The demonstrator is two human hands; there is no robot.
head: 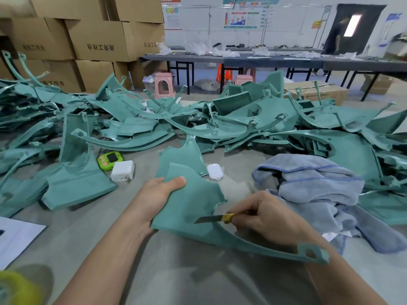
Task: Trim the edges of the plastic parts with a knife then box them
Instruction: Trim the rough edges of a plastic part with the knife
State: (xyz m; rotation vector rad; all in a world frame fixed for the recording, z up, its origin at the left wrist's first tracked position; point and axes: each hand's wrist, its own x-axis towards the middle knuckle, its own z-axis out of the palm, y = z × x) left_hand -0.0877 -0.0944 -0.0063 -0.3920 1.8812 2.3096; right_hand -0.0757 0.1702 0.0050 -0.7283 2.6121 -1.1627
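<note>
While the left grip (pixel 158 194) pinches the green plastic part (pixel 187 208) just above the counter (pixel 176 271), thumb on top, the knife (pixel 214 218) lays its blade on the part's edge, held by the right grip (pixel 264 214), beside a blue towel (pixel 312 186).

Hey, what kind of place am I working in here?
Most likely a factory finishing area: a heap of green plastic parts, stacked cardboard boxes behind, and long worktables beyond.

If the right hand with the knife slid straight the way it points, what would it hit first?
Probably the green plastic part held by the left hand; the knife tip looks to be on it.
</note>
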